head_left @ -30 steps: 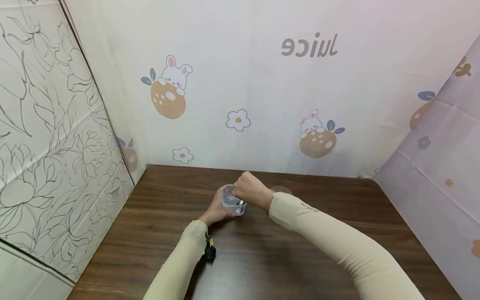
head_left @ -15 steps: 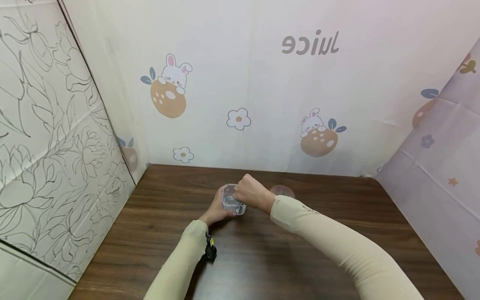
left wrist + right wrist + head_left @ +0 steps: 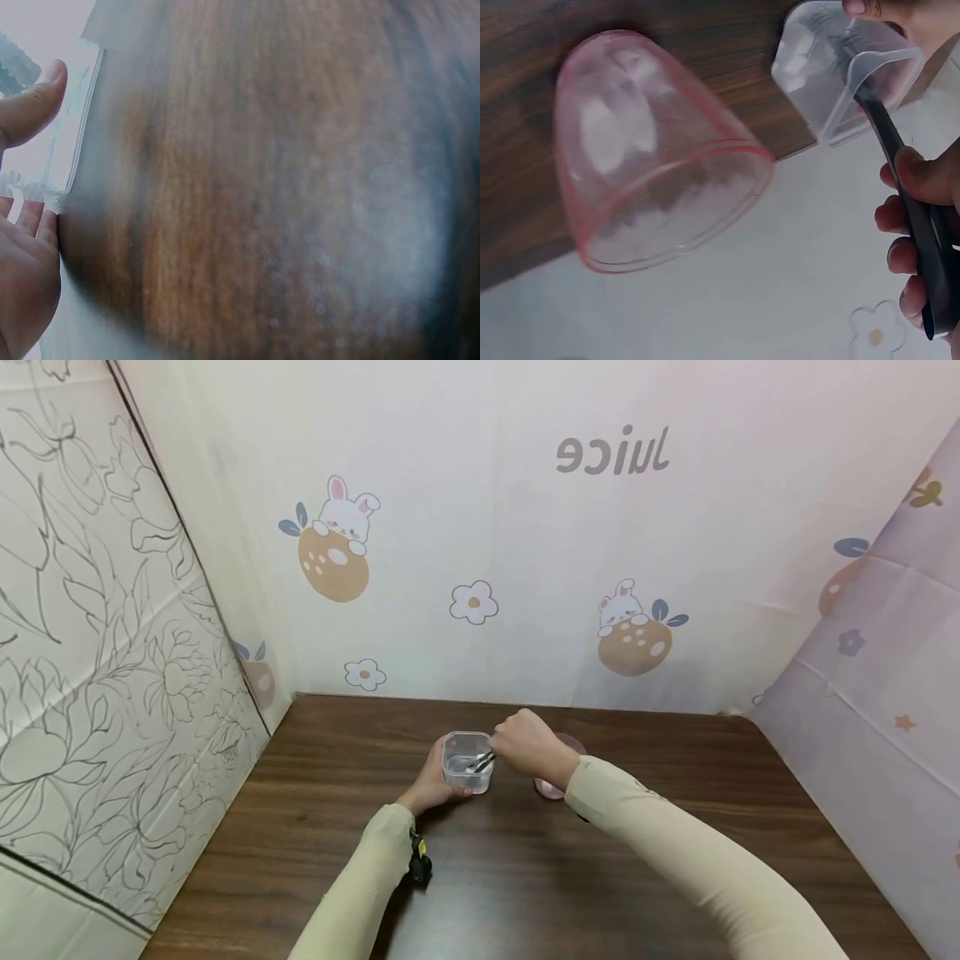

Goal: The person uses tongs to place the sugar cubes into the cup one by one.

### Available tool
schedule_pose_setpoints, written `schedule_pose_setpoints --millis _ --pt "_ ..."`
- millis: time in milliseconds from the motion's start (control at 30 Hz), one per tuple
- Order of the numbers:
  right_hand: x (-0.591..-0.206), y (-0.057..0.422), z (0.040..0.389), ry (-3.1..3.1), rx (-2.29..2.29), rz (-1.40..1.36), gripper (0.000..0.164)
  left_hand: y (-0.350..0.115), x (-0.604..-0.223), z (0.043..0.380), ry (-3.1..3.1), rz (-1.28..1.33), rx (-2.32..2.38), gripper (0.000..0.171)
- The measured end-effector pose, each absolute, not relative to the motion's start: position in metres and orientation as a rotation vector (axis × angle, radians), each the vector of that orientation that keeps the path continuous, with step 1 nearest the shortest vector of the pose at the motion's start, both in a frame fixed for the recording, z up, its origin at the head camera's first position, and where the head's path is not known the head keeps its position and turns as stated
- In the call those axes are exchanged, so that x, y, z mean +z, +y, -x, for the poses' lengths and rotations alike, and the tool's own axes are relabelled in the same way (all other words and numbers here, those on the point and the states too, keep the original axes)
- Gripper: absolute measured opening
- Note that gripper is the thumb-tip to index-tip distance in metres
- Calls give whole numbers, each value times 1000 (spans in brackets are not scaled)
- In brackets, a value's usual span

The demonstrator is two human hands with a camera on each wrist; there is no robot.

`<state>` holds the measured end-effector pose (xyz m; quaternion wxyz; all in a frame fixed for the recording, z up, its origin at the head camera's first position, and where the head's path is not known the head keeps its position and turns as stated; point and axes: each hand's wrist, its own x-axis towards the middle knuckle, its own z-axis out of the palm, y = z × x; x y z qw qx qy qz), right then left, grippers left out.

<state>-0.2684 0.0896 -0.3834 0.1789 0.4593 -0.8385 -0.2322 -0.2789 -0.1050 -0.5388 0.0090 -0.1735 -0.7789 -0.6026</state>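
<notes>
A clear square plastic container (image 3: 460, 782) stands on the table with its mouth up. My left hand (image 3: 431, 782) holds it from the left, thumb on the near side; the left wrist view shows the thumb and fingers at its wall. With my right hand (image 3: 527, 746) I grip black tongs (image 3: 922, 232), their tips down inside the container. Whitish lumps (image 3: 796, 51) show through the container wall; what they are I cannot tell. A transparent pink cup (image 3: 622, 112) stands just right of the container, partly hidden behind my right wrist in the head view.
A dark wood-grain table (image 3: 315, 827) lies under everything. Patterned cloth walls (image 3: 420, 527) close it in at the back and both sides. A black wrist camera (image 3: 420, 860) is strapped to my left wrist.
My right hand has shifted right, away from the container's mouth, so the tongs now show slanting into it. More of the pink cup is visible. The left hand and container have stayed in place.
</notes>
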Motion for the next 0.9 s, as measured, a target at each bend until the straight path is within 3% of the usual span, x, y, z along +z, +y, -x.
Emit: schedule_pose_setpoints --millis 300,700,900 --pt "-380 110 269 -2456 -502 -1196 36 -104 -530 274 -2419 537 -1906 107" --pt "-377 127 272 -2523 -293 -1131 8 -106 -542 282 -2465 521 -1877 108" --pt "-369 137 270 -2525 -221 -1076 3 -107 -541 283 -2476 518 -1888 109"
